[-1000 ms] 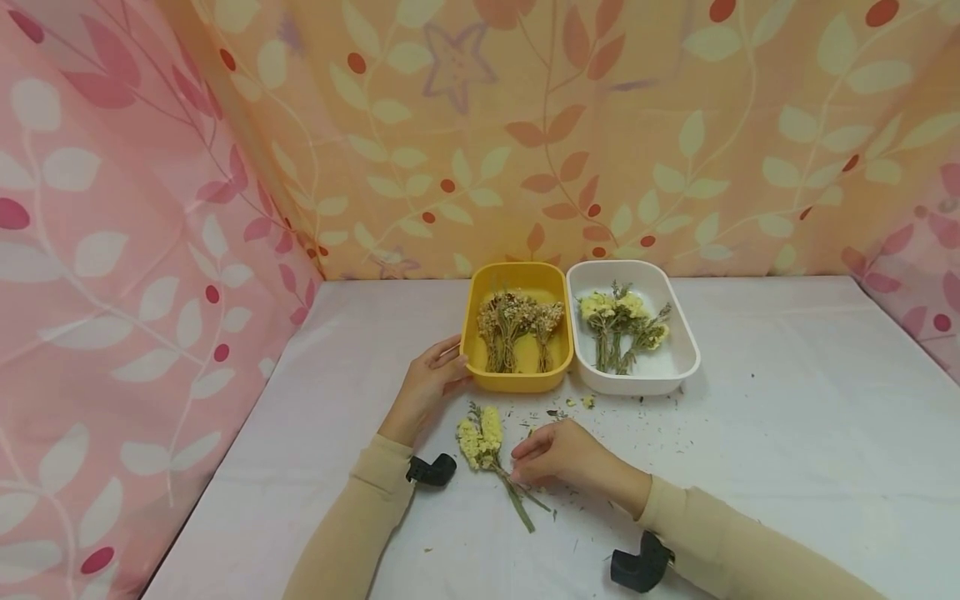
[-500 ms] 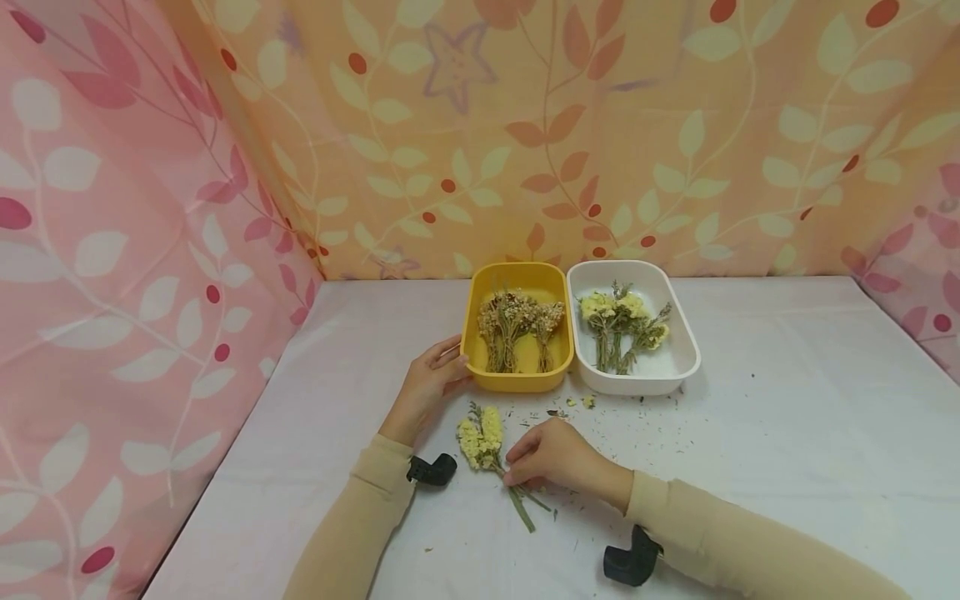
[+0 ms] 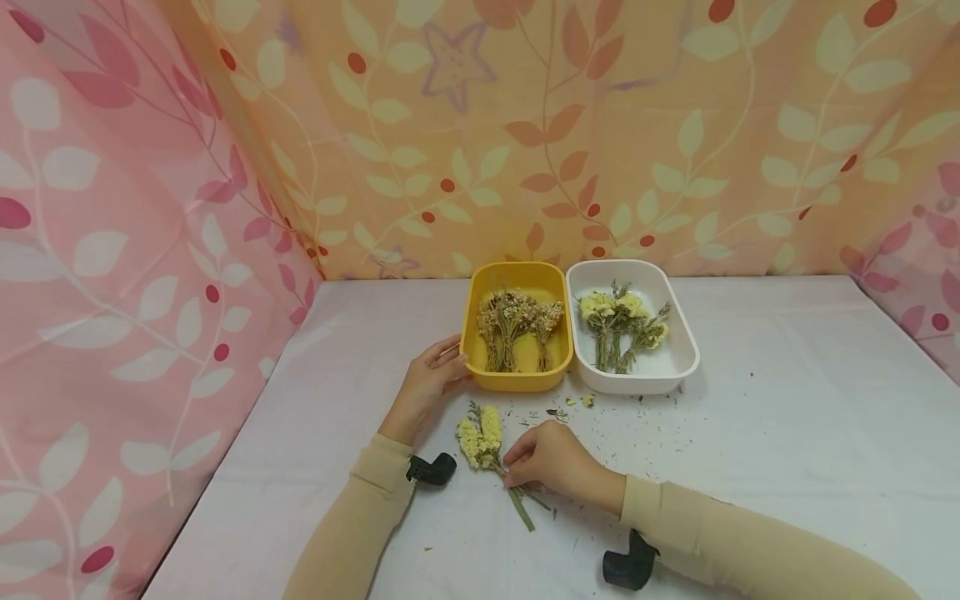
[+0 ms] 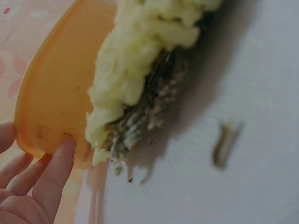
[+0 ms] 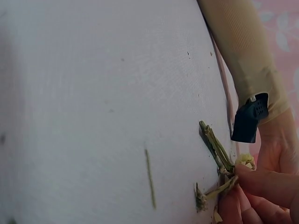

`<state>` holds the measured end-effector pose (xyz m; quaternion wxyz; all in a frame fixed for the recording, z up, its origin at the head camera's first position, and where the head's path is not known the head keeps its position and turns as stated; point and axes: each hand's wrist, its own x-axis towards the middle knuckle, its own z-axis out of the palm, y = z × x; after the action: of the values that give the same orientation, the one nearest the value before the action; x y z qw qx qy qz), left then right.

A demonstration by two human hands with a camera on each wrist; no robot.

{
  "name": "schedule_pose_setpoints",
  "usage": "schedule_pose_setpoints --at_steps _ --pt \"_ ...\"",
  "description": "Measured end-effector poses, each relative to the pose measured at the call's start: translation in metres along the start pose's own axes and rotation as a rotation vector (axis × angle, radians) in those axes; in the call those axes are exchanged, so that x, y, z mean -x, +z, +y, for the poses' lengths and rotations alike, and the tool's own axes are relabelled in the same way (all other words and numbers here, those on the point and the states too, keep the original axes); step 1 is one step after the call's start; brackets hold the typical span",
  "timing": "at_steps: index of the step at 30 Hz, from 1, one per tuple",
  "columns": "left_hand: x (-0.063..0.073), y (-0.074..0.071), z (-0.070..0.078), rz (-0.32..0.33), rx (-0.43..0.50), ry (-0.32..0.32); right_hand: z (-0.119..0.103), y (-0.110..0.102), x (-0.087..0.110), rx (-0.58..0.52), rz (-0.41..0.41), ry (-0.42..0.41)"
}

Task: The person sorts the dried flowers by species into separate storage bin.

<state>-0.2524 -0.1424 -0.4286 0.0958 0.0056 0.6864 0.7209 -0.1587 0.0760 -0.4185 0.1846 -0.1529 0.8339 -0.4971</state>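
A small bunch of dried pale-yellow flowers (image 3: 480, 442) lies on the white cloth in front of the boxes. My right hand (image 3: 558, 458) pinches its green stems (image 5: 216, 148) between thumb and fingers, as the right wrist view shows. My left hand (image 3: 423, 387) touches the near left corner of the yellow box (image 3: 517, 382) with extended fingers (image 4: 56, 170). Inside that box are several tied bunches of brownish dried flowers (image 3: 510, 321). Close up in the left wrist view, the yellow flower heads (image 4: 131, 65) hide part of the box.
A white box (image 3: 678, 354) holding several yellow dried bunches (image 3: 618, 312) stands against the yellow box's right side. Plant crumbs (image 3: 588, 402) are scattered over the white cloth (image 3: 795, 433). A patterned curtain (image 3: 637, 142) hangs behind the table, with pink cloth (image 3: 112, 275) at left.
My right hand has moved slightly left onto the stems and now pinches them. The left hand stays at the yellow box, and the flowers lie where they were.
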Motion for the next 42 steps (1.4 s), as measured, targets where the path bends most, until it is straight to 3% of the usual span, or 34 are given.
schedule_pose_setpoints --at_steps 6,21,30,42 --pt "0.001 0.001 0.0 0.005 0.009 -0.002 -0.001 0.0 0.0 -0.004 -0.011 -0.008" --pt "0.003 0.002 0.0 0.005 0.042 -0.009 0.004 -0.011 0.014 -0.143 -0.075 0.1" --pt "0.002 0.002 0.0 0.013 0.037 -0.011 0.003 -0.033 0.031 -0.174 -0.059 0.122" --pt "0.003 0.002 0.001 0.023 0.022 -0.029 -0.014 -0.065 0.058 -0.174 -0.037 0.129"
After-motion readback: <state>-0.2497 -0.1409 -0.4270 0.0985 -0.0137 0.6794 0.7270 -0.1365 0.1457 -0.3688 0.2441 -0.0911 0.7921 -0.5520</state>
